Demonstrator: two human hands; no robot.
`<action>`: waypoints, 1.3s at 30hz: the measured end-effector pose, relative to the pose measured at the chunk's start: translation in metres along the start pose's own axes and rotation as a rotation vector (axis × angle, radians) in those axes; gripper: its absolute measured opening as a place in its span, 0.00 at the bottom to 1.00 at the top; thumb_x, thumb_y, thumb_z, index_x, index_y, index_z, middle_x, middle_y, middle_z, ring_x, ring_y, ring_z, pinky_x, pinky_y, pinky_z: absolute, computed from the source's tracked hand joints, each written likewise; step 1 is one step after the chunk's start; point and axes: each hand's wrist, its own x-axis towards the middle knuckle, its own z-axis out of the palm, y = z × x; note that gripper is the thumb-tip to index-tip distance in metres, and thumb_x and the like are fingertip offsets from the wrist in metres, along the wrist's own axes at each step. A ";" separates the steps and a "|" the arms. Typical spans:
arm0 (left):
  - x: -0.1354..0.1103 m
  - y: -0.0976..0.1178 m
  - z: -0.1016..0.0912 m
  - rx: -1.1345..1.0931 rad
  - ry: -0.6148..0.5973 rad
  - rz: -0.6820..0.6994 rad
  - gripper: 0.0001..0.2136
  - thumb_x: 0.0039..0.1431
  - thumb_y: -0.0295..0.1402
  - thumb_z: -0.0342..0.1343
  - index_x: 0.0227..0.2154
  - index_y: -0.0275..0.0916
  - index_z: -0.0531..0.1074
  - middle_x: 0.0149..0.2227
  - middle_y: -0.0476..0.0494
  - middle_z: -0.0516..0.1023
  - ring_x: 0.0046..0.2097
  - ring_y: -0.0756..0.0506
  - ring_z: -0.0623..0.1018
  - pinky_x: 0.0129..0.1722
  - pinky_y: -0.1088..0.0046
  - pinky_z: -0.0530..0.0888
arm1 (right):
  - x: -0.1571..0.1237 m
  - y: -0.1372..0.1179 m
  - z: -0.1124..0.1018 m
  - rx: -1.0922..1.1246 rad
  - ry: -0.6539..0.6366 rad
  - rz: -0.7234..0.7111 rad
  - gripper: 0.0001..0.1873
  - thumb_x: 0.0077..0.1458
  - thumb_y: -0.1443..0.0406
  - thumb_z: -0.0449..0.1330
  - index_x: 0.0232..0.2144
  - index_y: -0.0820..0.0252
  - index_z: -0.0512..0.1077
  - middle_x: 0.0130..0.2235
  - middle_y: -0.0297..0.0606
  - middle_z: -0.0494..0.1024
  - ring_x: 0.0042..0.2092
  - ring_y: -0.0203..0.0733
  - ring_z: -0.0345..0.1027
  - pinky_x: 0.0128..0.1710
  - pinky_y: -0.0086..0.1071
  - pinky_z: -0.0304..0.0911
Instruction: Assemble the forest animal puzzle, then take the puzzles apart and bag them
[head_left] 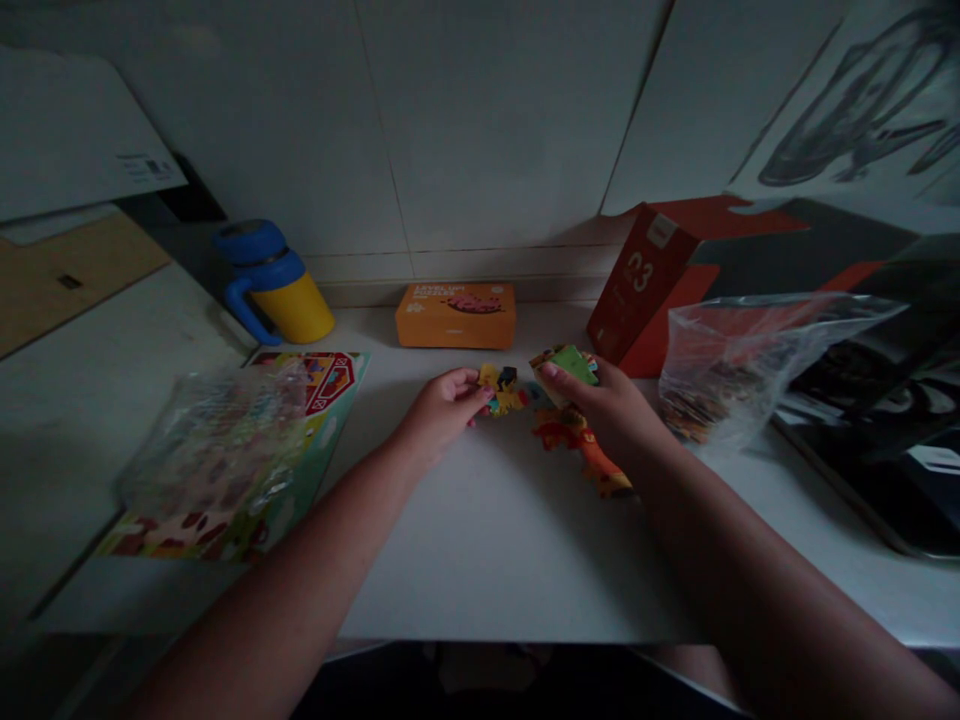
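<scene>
My left hand (442, 410) has its fingertips closed against a small cluster of yellow and dark puzzle pieces (504, 392) on the white counter (480, 570). My right hand (607, 405) pinches a green-topped puzzle piece (568, 366) just above the counter. Red and orange puzzle pieces (579, 450) lie below it, partly hidden by that hand. Behind the hands stands an orange cardboard box (455, 315). A picture card in clear plastic (232, 460) lies to the left.
A blue and yellow lidded cup (276, 290) stands at the back left. At the right are a red box (643, 280) and a clear bag of puzzle pieces (724, 370). A dark glossy board (877, 440) lies further right. A tiled wall rises behind.
</scene>
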 end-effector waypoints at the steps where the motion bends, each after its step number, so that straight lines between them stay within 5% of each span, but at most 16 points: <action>1: 0.000 -0.001 0.000 0.001 0.008 0.005 0.13 0.59 0.38 0.66 0.43 0.37 0.77 0.38 0.43 0.82 0.33 0.49 0.77 0.27 0.75 0.65 | -0.001 -0.002 0.002 0.071 -0.034 0.008 0.31 0.52 0.39 0.68 0.43 0.56 0.75 0.41 0.44 0.84 0.40 0.49 0.79 0.35 0.36 0.73; 7: 0.000 -0.004 0.003 0.059 0.037 0.095 0.18 0.53 0.39 0.71 0.43 0.38 0.76 0.34 0.47 0.80 0.31 0.49 0.76 0.27 0.75 0.68 | -0.008 -0.004 0.011 0.240 -0.222 0.050 0.29 0.50 0.42 0.72 0.42 0.56 0.75 0.40 0.41 0.83 0.36 0.45 0.77 0.30 0.32 0.71; 13: 0.002 -0.004 0.003 -0.046 0.008 0.088 0.15 0.51 0.38 0.73 0.38 0.36 0.79 0.36 0.45 0.82 0.33 0.49 0.76 0.30 0.74 0.70 | -0.007 0.001 0.015 0.270 -0.145 0.099 0.30 0.47 0.43 0.75 0.42 0.55 0.76 0.38 0.40 0.83 0.32 0.43 0.76 0.26 0.32 0.71; 18: 0.004 -0.003 -0.001 -0.298 -0.053 0.007 0.17 0.47 0.30 0.73 0.41 0.35 0.82 0.42 0.42 0.84 0.39 0.49 0.78 0.41 0.71 0.72 | -0.004 0.000 0.014 0.407 -0.052 0.119 0.28 0.46 0.46 0.76 0.42 0.56 0.76 0.41 0.42 0.84 0.37 0.46 0.79 0.33 0.36 0.76; 22: 0.002 0.000 -0.002 -0.335 -0.037 -0.037 0.14 0.49 0.29 0.73 0.40 0.35 0.82 0.41 0.42 0.84 0.38 0.49 0.78 0.39 0.72 0.73 | -0.004 -0.001 0.015 0.446 -0.069 0.104 0.28 0.48 0.46 0.75 0.43 0.55 0.75 0.44 0.44 0.84 0.43 0.50 0.81 0.42 0.40 0.78; 28: -0.003 -0.001 0.003 -0.379 -0.158 -0.073 0.23 0.49 0.24 0.74 0.49 0.38 0.78 0.42 0.44 0.84 0.41 0.48 0.81 0.46 0.67 0.78 | -0.004 0.002 0.018 0.424 -0.062 0.179 0.28 0.50 0.44 0.73 0.41 0.57 0.75 0.40 0.45 0.83 0.36 0.48 0.79 0.29 0.36 0.75; 39: 0.000 -0.003 0.004 -0.376 -0.058 -0.111 0.03 0.66 0.25 0.62 0.37 0.34 0.73 0.38 0.40 0.83 0.37 0.48 0.84 0.43 0.69 0.81 | 0.000 0.006 0.019 0.583 0.034 0.148 0.26 0.47 0.49 0.77 0.41 0.58 0.78 0.37 0.40 0.84 0.34 0.42 0.78 0.31 0.31 0.75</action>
